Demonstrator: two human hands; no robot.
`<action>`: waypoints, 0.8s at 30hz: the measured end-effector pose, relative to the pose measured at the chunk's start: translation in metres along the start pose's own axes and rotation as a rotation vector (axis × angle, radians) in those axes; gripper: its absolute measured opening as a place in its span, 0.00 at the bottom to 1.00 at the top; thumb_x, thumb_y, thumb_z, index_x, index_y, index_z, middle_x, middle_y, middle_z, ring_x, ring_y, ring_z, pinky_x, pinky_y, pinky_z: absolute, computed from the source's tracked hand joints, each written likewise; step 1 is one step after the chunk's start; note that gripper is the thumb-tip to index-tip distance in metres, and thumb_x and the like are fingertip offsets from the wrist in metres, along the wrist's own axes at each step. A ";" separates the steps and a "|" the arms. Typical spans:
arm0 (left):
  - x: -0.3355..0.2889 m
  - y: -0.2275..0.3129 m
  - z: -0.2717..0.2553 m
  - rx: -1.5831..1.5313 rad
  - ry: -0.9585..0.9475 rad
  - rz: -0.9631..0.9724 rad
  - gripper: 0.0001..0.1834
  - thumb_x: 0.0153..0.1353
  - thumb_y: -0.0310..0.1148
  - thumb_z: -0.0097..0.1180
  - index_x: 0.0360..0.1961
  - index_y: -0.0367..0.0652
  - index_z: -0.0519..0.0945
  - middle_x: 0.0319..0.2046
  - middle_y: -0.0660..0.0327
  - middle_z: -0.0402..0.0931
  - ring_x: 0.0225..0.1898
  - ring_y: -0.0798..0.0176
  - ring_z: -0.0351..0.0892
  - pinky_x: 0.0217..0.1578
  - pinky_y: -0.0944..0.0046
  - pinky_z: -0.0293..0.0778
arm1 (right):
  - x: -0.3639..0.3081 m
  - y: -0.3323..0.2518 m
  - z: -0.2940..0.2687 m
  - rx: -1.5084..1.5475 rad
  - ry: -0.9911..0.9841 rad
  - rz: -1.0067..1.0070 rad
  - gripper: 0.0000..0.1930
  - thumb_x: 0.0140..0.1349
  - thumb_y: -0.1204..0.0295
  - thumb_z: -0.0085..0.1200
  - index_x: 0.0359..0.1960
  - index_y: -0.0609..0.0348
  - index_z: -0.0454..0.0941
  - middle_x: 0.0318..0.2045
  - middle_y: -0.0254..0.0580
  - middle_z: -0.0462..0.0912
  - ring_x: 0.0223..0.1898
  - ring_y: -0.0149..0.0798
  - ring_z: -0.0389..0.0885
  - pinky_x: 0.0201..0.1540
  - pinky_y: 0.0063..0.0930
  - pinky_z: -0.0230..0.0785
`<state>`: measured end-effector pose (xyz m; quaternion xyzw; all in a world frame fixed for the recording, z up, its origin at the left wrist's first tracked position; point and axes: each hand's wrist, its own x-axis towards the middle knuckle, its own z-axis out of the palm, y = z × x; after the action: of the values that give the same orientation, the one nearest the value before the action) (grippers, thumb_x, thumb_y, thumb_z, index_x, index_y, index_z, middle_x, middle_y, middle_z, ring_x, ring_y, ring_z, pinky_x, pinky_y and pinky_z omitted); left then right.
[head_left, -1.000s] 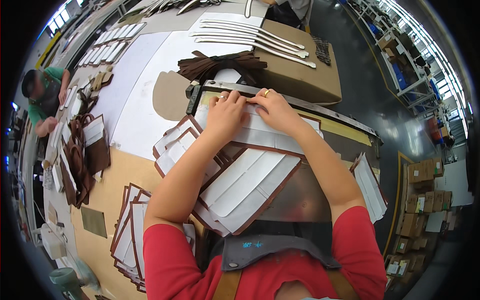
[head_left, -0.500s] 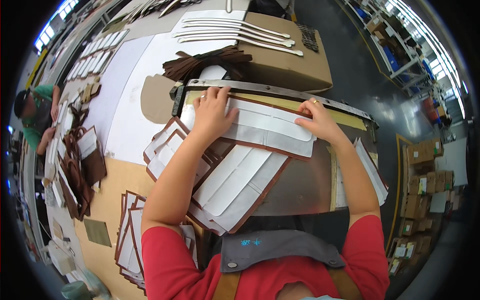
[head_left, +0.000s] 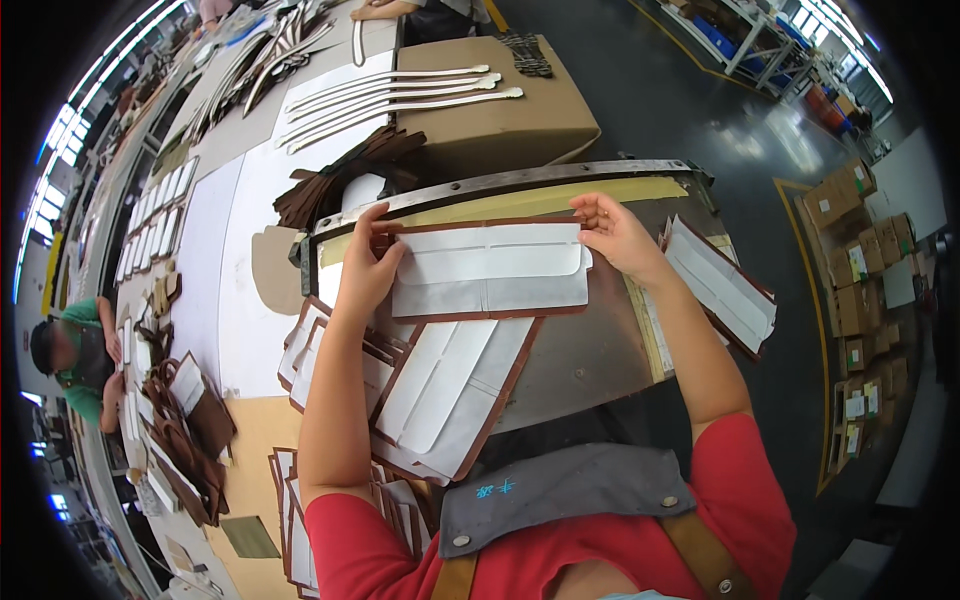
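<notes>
A brown-edged leather panel (head_left: 490,285) with a white backing, a raised white strip across it, spans the space between my hands. My left hand (head_left: 372,265) grips its left end, thumb over the white side and fingers mostly behind. At the other end, my right hand (head_left: 615,240) pinches the upper right corner with its thumb on the front and fingers curled. Just below lies another similar panel (head_left: 450,385), slanted on top of a stack. Beyond the held panel runs a metal bar (head_left: 480,178) along the far edge of a worktop (head_left: 570,365) with yellow tape.
A similar panel (head_left: 715,285) rests at the worktop's right side. Beyond the bar stand a cardboard box (head_left: 490,125), a bundle of brown strips (head_left: 345,180) and several pale straps (head_left: 390,100). A co-worker (head_left: 85,360) sits far left. Cartons (head_left: 860,300) are stacked at right.
My left hand has shifted from the panel's top edge to its left end. The panel now sits a little farther from the metal bar, toward me. The view has turned.
</notes>
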<state>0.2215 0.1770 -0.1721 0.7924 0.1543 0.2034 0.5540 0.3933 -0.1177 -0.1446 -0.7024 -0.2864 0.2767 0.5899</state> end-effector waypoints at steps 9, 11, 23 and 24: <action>-0.006 0.024 0.006 -0.259 -0.004 -0.076 0.27 0.56 0.21 0.54 0.59 0.46 0.66 0.36 0.68 0.67 0.36 0.76 0.66 0.35 0.77 0.64 | 0.003 -0.018 0.029 -0.674 0.109 -0.403 0.15 0.61 0.71 0.53 0.50 0.59 0.73 0.49 0.39 0.72 0.47 0.37 0.71 0.48 0.25 0.66; -0.007 0.023 0.008 -0.274 0.004 -0.027 0.27 0.57 0.20 0.54 0.58 0.45 0.66 0.35 0.68 0.67 0.36 0.76 0.66 0.35 0.77 0.65 | 0.019 -0.030 0.055 -0.563 -0.008 -0.356 0.15 0.62 0.69 0.52 0.49 0.59 0.73 0.48 0.40 0.73 0.48 0.37 0.72 0.46 0.25 0.68; -0.010 0.026 0.017 -0.338 0.019 0.103 0.23 0.57 0.18 0.52 0.55 0.41 0.67 0.36 0.65 0.70 0.39 0.74 0.70 0.42 0.73 0.68 | 0.078 -0.045 0.140 -0.468 -0.115 -0.577 0.07 0.60 0.72 0.54 0.31 0.62 0.72 0.24 0.33 0.74 0.27 0.26 0.69 0.30 0.24 0.64; -0.010 0.026 0.018 -0.374 0.028 0.095 0.23 0.57 0.18 0.52 0.54 0.41 0.67 0.35 0.65 0.70 0.38 0.73 0.70 0.41 0.73 0.68 | 0.075 -0.045 0.143 -0.568 -0.038 -0.744 0.07 0.60 0.73 0.54 0.30 0.63 0.71 0.24 0.35 0.74 0.27 0.27 0.69 0.30 0.25 0.64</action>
<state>0.2223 0.1493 -0.1543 0.6792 0.0839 0.2655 0.6791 0.3372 0.0395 -0.1260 -0.6806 -0.5939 -0.0303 0.4279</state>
